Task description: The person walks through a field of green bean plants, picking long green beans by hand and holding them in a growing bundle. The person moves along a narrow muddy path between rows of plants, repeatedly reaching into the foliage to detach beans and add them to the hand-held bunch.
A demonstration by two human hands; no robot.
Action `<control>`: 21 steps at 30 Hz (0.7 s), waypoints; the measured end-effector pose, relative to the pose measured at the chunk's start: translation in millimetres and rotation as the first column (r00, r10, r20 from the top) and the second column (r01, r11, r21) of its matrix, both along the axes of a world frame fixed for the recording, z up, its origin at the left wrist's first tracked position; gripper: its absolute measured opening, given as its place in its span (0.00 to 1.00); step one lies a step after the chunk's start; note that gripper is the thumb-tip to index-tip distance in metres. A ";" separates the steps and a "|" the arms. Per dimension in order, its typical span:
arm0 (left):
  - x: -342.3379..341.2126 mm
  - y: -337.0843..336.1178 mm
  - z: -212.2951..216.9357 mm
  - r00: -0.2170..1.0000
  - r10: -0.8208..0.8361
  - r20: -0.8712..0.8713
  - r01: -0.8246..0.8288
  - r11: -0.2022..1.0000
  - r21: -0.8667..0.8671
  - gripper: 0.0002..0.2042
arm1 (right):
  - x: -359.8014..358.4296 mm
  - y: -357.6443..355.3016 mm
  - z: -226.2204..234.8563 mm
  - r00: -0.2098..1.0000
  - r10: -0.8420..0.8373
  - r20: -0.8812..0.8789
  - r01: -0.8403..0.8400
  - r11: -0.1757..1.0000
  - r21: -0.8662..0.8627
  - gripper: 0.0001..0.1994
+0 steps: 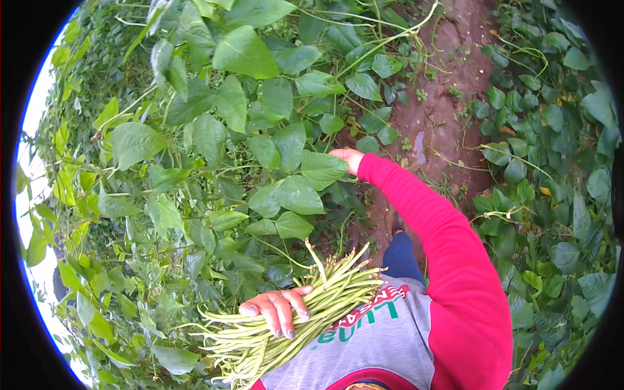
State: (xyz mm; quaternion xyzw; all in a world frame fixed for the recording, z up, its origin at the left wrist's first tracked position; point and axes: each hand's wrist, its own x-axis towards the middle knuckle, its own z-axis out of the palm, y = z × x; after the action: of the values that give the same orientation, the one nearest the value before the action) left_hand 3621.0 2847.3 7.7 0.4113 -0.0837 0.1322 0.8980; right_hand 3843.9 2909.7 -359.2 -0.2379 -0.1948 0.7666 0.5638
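- Curled over a thick bundle of long green bean pods point(351, 286), the left hand point(278, 311) holds them against the front of a grey and pink sweatshirt point(406, 331); its fingers are closed over the pods, which fan out loosely toward the left.
- Just beyond the bundle, one leg in blue trousers point(402, 255) stands at the edge of the vines.
- Farther out, the right hand point(349, 158) reaches into the bean vines point(260, 153). Leaves hide its fingertips, so I cannot tell how far they are open or whether they grip anything.
- Judging by the full bundle, plenty is already gathered; how much is left cannot be told, as foliage covers whatever hangs inside.
- Dense leaves crowd the bundle's left and far sides. Past the right forearm, a muddy path point(458, 84) gives the most room, edged on its far side by another leafy row point(565, 123).
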 end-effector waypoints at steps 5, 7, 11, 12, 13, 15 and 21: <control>-7.9 -9.1 14.1 0.996 0.088 -0.034 -0.086 0.995 0.050 0.29 | -11.8 -11.2 11.0 0.987 -0.086 0.137 0.097 0.992 -0.077 0.11; -8.5 -9.8 17.6 0.996 0.087 -0.020 -0.086 0.994 0.069 0.29 | -12.8 -19.4 7.3 0.988 -0.146 0.058 0.153 0.977 -0.150 0.11; -12.5 -13.4 15.3 0.996 0.088 0.030 -0.089 0.995 0.047 0.27 | -1.8 -35.2 57.6 0.932 -0.271 -0.241 0.179 0.921 -0.345 0.12; -12.3 -12.0 18.0 0.996 0.087 0.017 -0.088 0.995 0.055 0.28 | 0.8 -31.9 67.5 0.898 -0.328 -0.292 0.216 0.909 -0.357 0.13; 0.0 -7.2 20.3 0.999 0.047 0.027 -0.049 0.997 0.062 0.28 | 7.9 -28.0 42.3 0.897 -0.327 -0.298 0.232 0.921 -0.313 0.12; -15.8 -16.9 10.7 0.996 0.059 0.074 -0.065 0.994 0.088 0.28 | 5.2 -25.2 86.5 0.834 -0.413 -0.365 0.245 0.871 -0.426 0.10; -8.2 -23.8 17.3 0.999 0.033 0.036 -0.037 0.994 0.103 0.29 | 26.7 -24.1 109.6 0.741 -0.473 -0.477 0.350 0.878 -0.327 0.11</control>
State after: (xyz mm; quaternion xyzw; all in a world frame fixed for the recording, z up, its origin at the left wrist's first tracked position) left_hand 3612.8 2823.5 25.0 0.4566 -0.0985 0.1504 0.8713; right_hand 3870.6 2885.7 -249.5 -0.1077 0.1152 0.6736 0.7221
